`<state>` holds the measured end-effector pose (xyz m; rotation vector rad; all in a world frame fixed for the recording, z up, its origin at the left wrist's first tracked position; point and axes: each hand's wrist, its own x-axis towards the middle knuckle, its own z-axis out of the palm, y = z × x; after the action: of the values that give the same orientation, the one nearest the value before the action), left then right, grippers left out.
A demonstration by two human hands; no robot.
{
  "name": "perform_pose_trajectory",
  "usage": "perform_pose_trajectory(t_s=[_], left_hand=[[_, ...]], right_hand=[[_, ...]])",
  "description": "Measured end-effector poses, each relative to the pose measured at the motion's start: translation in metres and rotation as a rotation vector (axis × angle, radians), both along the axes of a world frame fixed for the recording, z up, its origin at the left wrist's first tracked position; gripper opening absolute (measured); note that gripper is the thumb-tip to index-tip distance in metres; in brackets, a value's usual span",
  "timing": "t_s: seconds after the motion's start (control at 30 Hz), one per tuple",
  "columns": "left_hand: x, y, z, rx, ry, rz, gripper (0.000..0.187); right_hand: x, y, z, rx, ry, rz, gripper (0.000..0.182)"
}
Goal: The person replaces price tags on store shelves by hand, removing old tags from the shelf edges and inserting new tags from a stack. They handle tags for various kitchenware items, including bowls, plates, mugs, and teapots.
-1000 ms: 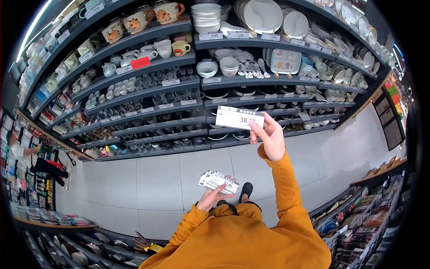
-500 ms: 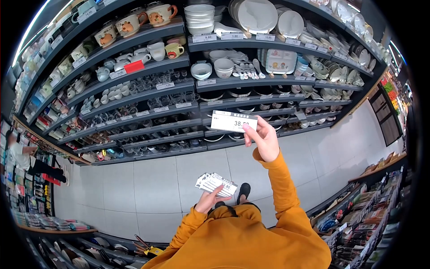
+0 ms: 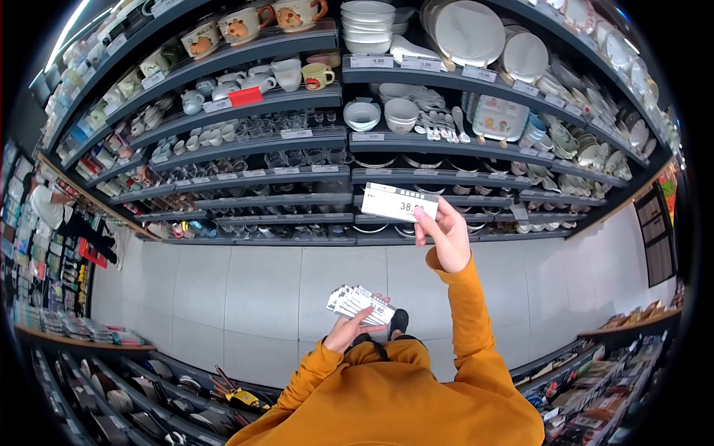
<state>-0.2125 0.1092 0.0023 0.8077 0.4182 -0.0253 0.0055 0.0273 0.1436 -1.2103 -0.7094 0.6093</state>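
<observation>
Between the thumb and fingers of my right hand (image 3: 446, 234) is a white price tag (image 3: 388, 204) with a dark top strip. It reads 38 and a decimal partly covered by my thumb. Held out in front of the shelves, it overlaps the lower tiers in view. Lower down, close to my body, my left hand (image 3: 353, 329) grips a fanned stack of price tags (image 3: 361, 305); the front one ends in .80. Both hands are closed on their tags, and the two are well apart.
Dark shelves (image 3: 275, 177) carry mugs (image 3: 238, 27), bowls (image 3: 367, 26), plates (image 3: 468, 33), glasses and spoons. Grey floor tiles (image 3: 260, 286) lie below. More racks with goods (image 3: 595, 394) stand behind me. Another person (image 3: 52, 208) is at the far left.
My view has turned slightly, so the shelves appear shifted right. My right hand, still with the single tag, sits a little further right in view. The left hand's stack is nearly unchanged.
</observation>
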Motion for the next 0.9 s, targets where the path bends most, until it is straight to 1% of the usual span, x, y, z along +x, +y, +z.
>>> perform_pose_trajectory(t_s=[0.17, 0.27, 0.4, 0.47, 0.53, 0.57, 0.67, 0.7, 0.8, 0.9], left_hand=[[0.022, -0.003, -0.007, -0.019, 0.006, 0.032, 0.043], [0.038, -0.005, -0.007, -0.008, -0.014, 0.092, 0.043], [0.053, -0.012, -0.001, -0.028, -0.011, 0.212, 0.042], [0.059, -0.014, -0.005, -0.028, -0.005, 0.279, 0.041], [0.063, -0.017, -0.009, -0.031, 0.021, 0.352, 0.041], [0.063, -0.019, -0.009, -0.050, 0.009, 0.399, 0.039], [0.060, -0.021, -0.008, -0.046, 0.019, 0.498, 0.036], [0.058, -0.022, -0.003, -0.106, 0.036, 0.551, 0.034], [0.045, -0.013, -0.012, -0.132, 0.051, 0.613, 0.035], [0.029, 0.006, -0.018, -0.157, 0.074, 0.669, 0.036]], right_hand=[[0.025, 0.009, -0.005, -0.006, 0.034, 0.044, 0.017], [0.043, 0.014, -0.009, -0.031, 0.003, 0.106, 0.016], [0.060, 0.027, -0.029, -0.082, 0.069, 0.134, 0.012], [0.064, 0.036, -0.051, -0.116, 0.056, 0.215, 0.011], [0.057, 0.046, -0.073, -0.155, 0.066, 0.291, 0.011], [0.053, 0.050, -0.085, -0.172, 0.083, 0.330, 0.011], [0.042, 0.060, -0.115, -0.234, 0.166, 0.437, 0.012], [0.040, 0.063, -0.124, -0.226, 0.174, 0.472, 0.012], [0.028, 0.076, -0.140, -0.279, 0.247, 0.535, 0.012], [0.016, 0.094, -0.143, -0.295, 0.220, 0.575, 0.013]])
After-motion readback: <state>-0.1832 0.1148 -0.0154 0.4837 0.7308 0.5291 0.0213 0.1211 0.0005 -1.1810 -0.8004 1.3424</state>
